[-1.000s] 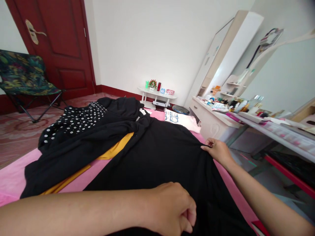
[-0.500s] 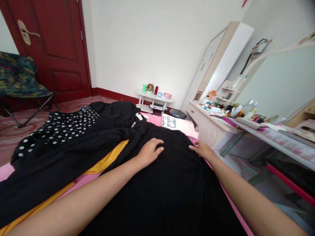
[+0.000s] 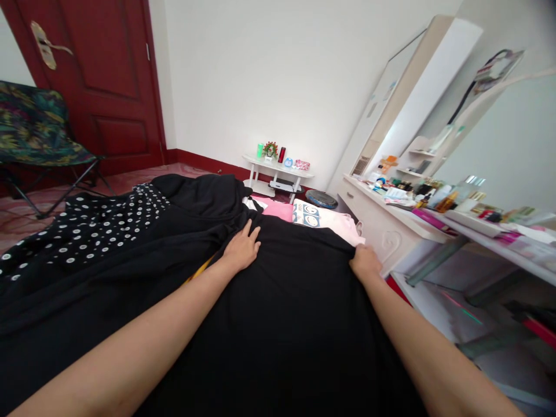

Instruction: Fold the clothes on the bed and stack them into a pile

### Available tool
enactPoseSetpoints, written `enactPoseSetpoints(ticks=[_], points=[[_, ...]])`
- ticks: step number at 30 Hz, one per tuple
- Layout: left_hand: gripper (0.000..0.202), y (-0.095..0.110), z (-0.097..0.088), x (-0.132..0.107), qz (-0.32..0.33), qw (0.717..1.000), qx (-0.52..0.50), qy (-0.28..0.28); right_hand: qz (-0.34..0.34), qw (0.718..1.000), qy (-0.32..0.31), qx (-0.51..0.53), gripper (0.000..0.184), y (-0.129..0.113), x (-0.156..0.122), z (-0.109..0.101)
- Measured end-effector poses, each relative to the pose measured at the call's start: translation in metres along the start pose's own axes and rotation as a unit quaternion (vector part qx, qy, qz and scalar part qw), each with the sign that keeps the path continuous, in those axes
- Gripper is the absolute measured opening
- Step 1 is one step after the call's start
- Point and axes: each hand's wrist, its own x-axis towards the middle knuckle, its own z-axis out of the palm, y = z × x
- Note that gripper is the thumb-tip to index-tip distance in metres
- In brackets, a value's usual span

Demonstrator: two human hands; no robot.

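A large black garment [image 3: 299,301] lies spread in front of me, running down past the lower edge of the view. My left hand [image 3: 242,249] rests on its upper left part, fingers stretched out and apart. At the garment's upper right corner, my right hand [image 3: 365,262] is closed on the cloth; the fingertips are partly hidden. Beyond the far edge are a folded pink and white garment [image 3: 336,219] with a printed panel and a pink piece of cloth [image 3: 278,209]. To the left lie more black clothes [image 3: 195,200] and a black polka-dot garment [image 3: 99,226].
On the right stands a white dressing table [image 3: 391,214] crowded with bottles, below a mirror [image 3: 512,139]. A small white table [image 3: 278,168] with a flower pot stands by the wall. At left are a folding chair [image 3: 39,127] and a red door [image 3: 99,75].
My left hand has moved left and spread out on the cloth. My right hand has moved right and closed on the garment's corner, and the upper edge is now straighter and wider.
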Motion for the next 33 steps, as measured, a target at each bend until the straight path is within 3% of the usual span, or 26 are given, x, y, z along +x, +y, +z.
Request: enactPoseSetpoints(ticks=[2, 4, 6, 7, 9, 13, 17, 20, 24, 30, 33], points=[[0.054, 0.003, 0.002, -0.004, 0.018, 1.000, 0.003, 0.025, -0.062, 0.995, 0.065, 0.036, 0.048, -0.022, -0.010, -0.004], [0.055, 0.006, 0.000, -0.007, 0.063, 0.997, 0.002, 0.038, -0.193, 0.970, 0.109, 0.096, 0.048, -0.045, -0.018, -0.006], [0.056, 0.008, -0.003, -0.009, 0.129, 0.991, -0.006, 0.024, -0.340, 0.930, 0.067, 0.123, 0.053, -0.062, -0.022, -0.001], [0.056, 0.007, -0.004, -0.010, 0.156, 0.988, -0.013, 0.008, -0.380, 0.917, 0.024, 0.117, 0.055, -0.068, -0.021, 0.005], [0.058, 0.005, -0.005, -0.008, 0.172, 0.984, -0.027, -0.024, -0.360, 0.928, -0.058, 0.083, 0.059, -0.074, -0.015, 0.020], [0.063, -0.003, -0.004, -0.003, 0.110, 0.990, -0.068, -0.050, -0.177, 0.976, -0.120, 0.044, 0.064, -0.077, 0.002, 0.040], [0.069, 0.000, -0.008, -0.009, 0.106, 0.988, -0.063, -0.089, -0.147, 0.974, -0.165, 0.051, 0.072, -0.078, -0.012, 0.033], [0.076, 0.008, -0.014, -0.026, 0.111, 0.984, -0.024, -0.136, -0.197, 0.960, -0.193, 0.050, 0.075, -0.064, -0.046, 0.021], [0.081, 0.013, -0.029, -0.062, 0.128, 0.973, -0.005, -0.191, -0.287, 0.931, -0.222, 0.049, 0.077, -0.020, -0.106, -0.001], [0.075, 0.006, -0.074, -0.145, 0.195, 0.953, -0.017, -0.232, -0.388, 0.872, -0.286, 0.088, 0.076, 0.060, -0.204, -0.061], [0.073, 0.003, -0.101, -0.190, 0.220, 0.942, -0.033, -0.252, -0.400, 0.859, -0.277, 0.162, 0.067, 0.093, -0.246, -0.082]])
